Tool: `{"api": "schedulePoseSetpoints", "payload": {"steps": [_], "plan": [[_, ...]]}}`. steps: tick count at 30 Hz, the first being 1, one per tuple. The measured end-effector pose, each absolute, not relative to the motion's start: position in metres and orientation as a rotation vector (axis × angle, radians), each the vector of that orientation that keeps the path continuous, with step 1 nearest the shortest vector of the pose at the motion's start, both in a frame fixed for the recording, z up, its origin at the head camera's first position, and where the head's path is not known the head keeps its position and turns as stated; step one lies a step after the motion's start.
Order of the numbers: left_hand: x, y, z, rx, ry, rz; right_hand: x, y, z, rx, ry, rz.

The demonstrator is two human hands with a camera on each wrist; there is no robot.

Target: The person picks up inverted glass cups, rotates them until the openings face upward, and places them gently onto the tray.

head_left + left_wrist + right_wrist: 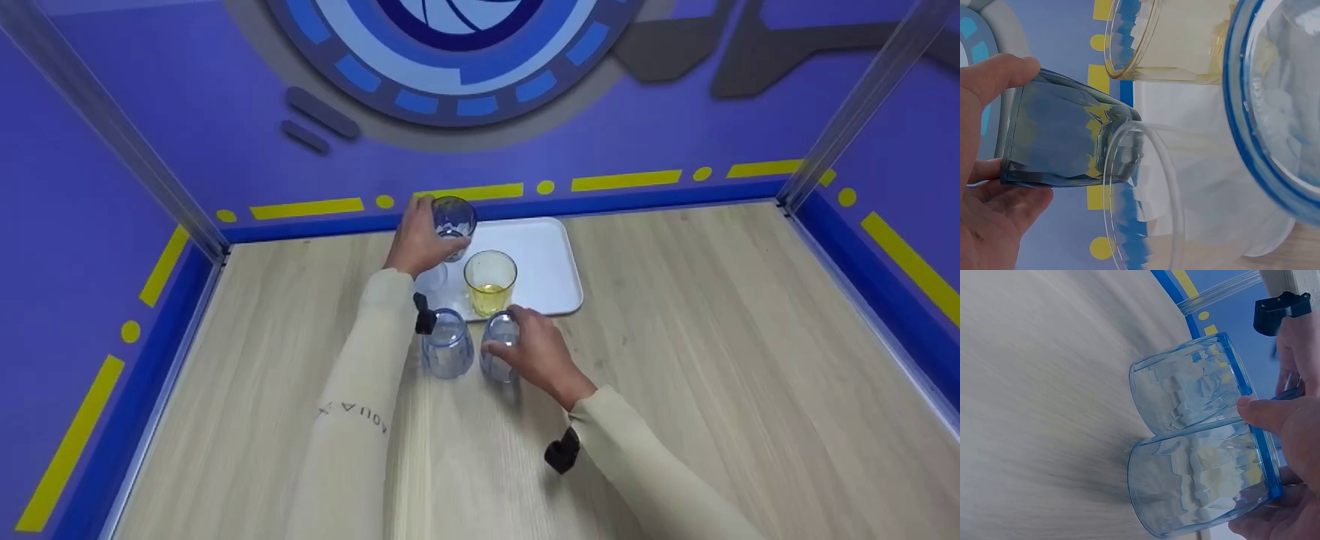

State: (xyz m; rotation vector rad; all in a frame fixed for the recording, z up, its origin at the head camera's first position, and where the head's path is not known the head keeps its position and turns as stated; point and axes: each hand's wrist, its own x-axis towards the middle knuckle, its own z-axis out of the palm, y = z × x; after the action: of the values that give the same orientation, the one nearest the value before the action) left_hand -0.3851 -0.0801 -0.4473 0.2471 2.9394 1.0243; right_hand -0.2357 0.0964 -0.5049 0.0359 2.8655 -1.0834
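Observation:
My left hand (418, 238) grips a dark grey-blue glass (1067, 135) near its rim, thumb on one side and fingers on the other. It is held upright over the back left of the white tray (547, 262). A clear glass (1145, 225) and a yellow-tinted glass (491, 292) stand upright on the tray. In front of the tray, my right hand (546, 352) holds an upside-down light blue glass (1196, 478) around its thick base, thumb and fingers on opposite sides. A second upside-down light blue glass (448, 354) stands just left of it.
Blue-purple panels (187, 165) with yellow markings enclose the wooden table (712, 337) at the back and both sides. Metal posts (862, 105) stand at the back corners. A black wrist mount (424, 315) on the left sleeve overlaps the second blue glass in the head view.

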Motion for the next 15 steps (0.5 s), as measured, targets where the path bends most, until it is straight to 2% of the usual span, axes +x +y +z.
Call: {"api": "schedulePoseSetpoints", "payload": {"steps": [15], "plan": [[-0.389,-0.0777,-0.4572,0.204,2.902,1.019,-0.2344,0.0964,-0.5063,0.033,2.864,-1.079]]}}
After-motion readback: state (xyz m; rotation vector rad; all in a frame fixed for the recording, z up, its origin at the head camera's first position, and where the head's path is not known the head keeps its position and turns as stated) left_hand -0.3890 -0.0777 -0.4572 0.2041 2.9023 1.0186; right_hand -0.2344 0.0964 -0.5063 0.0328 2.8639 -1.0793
